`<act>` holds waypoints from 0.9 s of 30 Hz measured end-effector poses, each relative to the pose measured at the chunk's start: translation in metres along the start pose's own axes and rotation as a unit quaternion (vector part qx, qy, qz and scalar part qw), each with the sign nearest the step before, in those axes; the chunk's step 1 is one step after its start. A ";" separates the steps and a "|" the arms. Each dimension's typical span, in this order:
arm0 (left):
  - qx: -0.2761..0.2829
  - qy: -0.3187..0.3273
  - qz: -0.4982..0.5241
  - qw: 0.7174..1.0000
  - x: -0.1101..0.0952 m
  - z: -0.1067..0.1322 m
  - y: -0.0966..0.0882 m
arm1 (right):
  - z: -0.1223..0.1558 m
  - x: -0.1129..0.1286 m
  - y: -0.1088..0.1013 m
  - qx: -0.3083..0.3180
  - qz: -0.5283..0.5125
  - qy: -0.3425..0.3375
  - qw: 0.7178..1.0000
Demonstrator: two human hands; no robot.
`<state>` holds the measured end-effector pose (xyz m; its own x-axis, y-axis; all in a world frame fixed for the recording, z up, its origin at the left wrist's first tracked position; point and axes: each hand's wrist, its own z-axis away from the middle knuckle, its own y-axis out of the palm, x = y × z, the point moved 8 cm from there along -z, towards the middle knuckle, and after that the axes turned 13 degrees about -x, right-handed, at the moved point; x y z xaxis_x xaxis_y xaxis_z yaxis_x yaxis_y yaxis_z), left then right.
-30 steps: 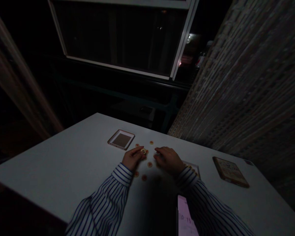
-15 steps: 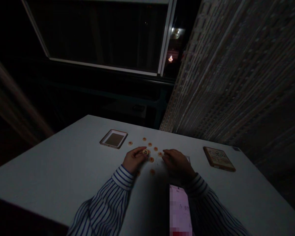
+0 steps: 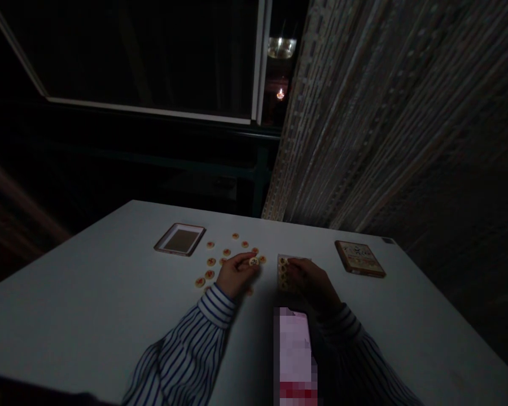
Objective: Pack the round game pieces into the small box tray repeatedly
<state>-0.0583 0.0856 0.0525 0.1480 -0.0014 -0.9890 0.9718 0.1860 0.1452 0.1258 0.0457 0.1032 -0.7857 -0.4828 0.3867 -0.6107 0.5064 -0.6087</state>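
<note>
Partly, right hand [image 3: 311, 280] hides tray [image 3: 279, 275], its grip too dark to tell; left hand [image 3: 237, 274], grip clamped on dark-marked disc [image 3: 254, 261]

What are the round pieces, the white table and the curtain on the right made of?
The round pieces could be wood or plastic: smooth-looking, pale tan, with red or dark markings. The white table looks like laminate or painted board, its smooth top showing no grain. The curtain seems stringy fabric, hanging in thin strands with faint sheen; dim light leaves its fibre open.
</note>
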 end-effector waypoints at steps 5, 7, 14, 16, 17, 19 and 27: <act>0.014 -0.006 0.001 1.000 0.004 0.002 0.016 | 0.010 -0.016 -0.004 -0.012 -0.008 0.025 1.000; 0.017 -0.016 0.002 1.000 0.007 0.002 0.022 | 0.015 -0.024 -0.004 -0.025 -0.009 0.034 0.999; 0.030 -0.019 -0.008 0.999 0.017 -0.002 0.047 | 0.032 -0.044 0.002 -0.076 0.003 0.044 0.996; 0.041 -0.028 0.002 0.999 0.023 -0.001 0.057 | 0.035 -0.046 0.002 -0.085 0.012 0.048 0.995; 0.046 -0.034 0.009 0.998 0.026 0.000 0.061 | 0.037 -0.046 0.002 -0.088 0.018 0.051 0.995; 0.049 -0.044 0.016 0.998 0.033 0.002 0.066 | 0.038 -0.046 0.000 -0.092 0.035 0.051 0.994; 0.013 -0.025 -0.031 0.999 0.048 0.001 0.056 | 0.038 -0.039 0.001 -0.077 0.121 -0.035 0.989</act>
<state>0.0035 0.0945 0.0133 0.0958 -0.0611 -0.9935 0.9837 0.1582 0.0851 0.1590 0.0378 0.0610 -0.9051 -0.3804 0.1898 -0.4178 0.7131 -0.5630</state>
